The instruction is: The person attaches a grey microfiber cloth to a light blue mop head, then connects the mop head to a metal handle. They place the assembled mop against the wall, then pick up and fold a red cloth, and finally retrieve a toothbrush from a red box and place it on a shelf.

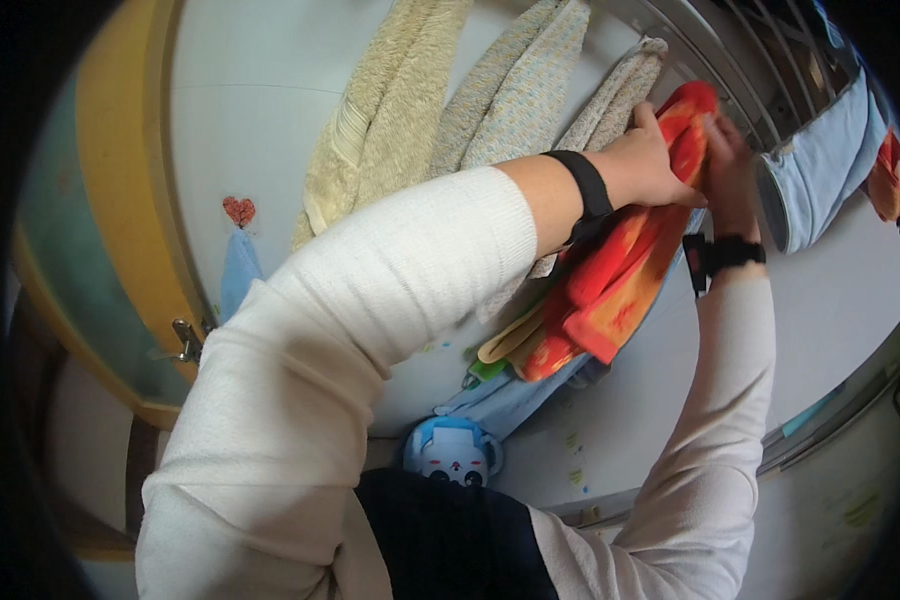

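A red and orange patterned towel [620, 280] hangs in folds from high on the right, its lower end loose. My left hand [650, 165] is closed on its upper part, thumb up along one side and fingers along the other. Against the opposite edge of the towel is my right hand [732, 165], smeared by motion, so its grip does not show. Just left of my left hand hangs a beige speckled towel [610, 95], partly covered by my wrist. Below the red towel, a yellowish cloth edge [510, 340] and a light blue cloth [530, 400] show.
A cream towel [390, 110] and a pale patterned towel [520, 100] hang further left. Light blue cloth [830, 165] hangs by a metal rack [770, 60] at upper right. A yellow-framed door [130, 180] stands left. A blue cartoon-faced item [452, 450] sits low in the middle.
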Demonstrator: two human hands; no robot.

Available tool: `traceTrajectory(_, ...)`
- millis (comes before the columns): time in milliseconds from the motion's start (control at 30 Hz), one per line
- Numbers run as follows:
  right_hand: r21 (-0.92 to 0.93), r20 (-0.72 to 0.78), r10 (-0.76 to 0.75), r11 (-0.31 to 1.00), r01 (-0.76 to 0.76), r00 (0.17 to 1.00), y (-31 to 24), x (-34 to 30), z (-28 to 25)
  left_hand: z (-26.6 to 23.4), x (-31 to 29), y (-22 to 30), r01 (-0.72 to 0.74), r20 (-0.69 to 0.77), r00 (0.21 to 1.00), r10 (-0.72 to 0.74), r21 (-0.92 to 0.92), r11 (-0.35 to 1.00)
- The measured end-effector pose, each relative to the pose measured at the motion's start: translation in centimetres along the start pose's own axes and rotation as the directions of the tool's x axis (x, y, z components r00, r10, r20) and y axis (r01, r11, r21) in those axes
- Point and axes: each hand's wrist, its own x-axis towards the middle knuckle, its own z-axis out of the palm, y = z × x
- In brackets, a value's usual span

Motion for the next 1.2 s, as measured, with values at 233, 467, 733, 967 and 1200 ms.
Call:
traceTrajectory(233,-0.179,-0.608,0.163,0.926,-0.333,0.777,3.1,-0.9,-1.5,-0.5,-0.7,-2.5,-0.072,0.111,0.992,0.057,0.133,0.989)
traceTrajectory(467,-0.622,-0.480,0.072,0.675,-0.397,0.874,6.8,2.0,-4.9,-1.1,-0.7,-2.7,-0.067,0.108,0.993,0.052,0.138,0.988)
traceTrajectory(733,-0.583,-0.520,-0.090,0.765,-0.276,0.849,6.3,1.5,-6.8,-1.3,-0.6,-3.3,-0.095,0.086,0.993,0.084,0.130,0.987)
traceTrajectory(967,-0.099,-0.319,0.392,0.891,-0.442,0.863,-1.5,-3.4,-1.0,0.5,0.8,-1.3,-0.075,0.089,0.994,0.068,0.077,0.994)
traceTrajectory(1200,0.142,-0.254,0.348,0.936,-0.321,0.902,1.7,-2.4,-3.0,3.4,3.6,0.8,-0.228,-0.012,0.973,0.232,0.154,0.961)
